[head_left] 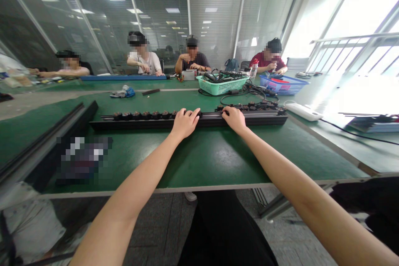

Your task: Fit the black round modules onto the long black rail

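A long black rail (140,125) lies crosswise on the green table before me, with a metal strip along it. Several small black parts with brownish tops (146,115) stand in a row along its left half. My left hand (186,123) is over the middle of the rail, its fingers bent down at the right end of that row. Farther right, my right hand (234,119) has curled fingers at the rail, with a bit of something dark at the fingertips. What each hand grips is mostly hidden. More dark parts (264,107) lie behind the rail's right end.
A second black rail (67,143) slants along the left, beside a blurred dark packet (85,161). Behind are a green basket of cables (220,86), a blue basket (285,86) and gloves (123,92). A white power strip (304,111) lies right. Several people sit across the table.
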`<act>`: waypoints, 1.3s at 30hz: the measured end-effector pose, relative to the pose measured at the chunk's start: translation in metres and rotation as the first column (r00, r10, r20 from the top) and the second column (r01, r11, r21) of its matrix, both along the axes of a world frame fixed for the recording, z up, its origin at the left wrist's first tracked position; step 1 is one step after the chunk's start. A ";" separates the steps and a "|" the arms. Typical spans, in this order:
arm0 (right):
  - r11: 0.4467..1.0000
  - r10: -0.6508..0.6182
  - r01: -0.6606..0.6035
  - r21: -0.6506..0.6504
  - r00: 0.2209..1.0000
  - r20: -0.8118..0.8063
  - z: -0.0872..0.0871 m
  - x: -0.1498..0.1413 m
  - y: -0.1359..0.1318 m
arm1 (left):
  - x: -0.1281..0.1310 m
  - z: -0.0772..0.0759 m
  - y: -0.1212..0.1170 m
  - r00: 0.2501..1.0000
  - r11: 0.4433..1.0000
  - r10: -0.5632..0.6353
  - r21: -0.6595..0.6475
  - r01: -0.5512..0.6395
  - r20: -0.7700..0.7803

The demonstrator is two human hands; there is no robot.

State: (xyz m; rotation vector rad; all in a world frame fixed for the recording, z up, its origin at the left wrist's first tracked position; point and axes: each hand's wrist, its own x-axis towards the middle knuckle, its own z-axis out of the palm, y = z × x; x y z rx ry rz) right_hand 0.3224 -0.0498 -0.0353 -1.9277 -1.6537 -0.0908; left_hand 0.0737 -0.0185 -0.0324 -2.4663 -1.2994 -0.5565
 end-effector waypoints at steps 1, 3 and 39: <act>1.000 0.005 -0.005 0.005 1.000 0.002 -0.001 0.001 0.000 | 0.000 0.000 0.000 1.000 1.000 -0.002 0.000 0.002 0.001; 1.000 0.022 -0.022 0.015 1.000 0.015 -0.003 0.003 -0.001 | 0.000 -0.001 0.001 1.000 1.000 -0.002 0.001 0.002 0.000; 1.000 -0.004 0.004 -0.016 1.000 0.028 0.001 0.001 -0.002 | 0.000 -0.002 0.001 1.000 1.000 -0.005 0.010 0.005 0.013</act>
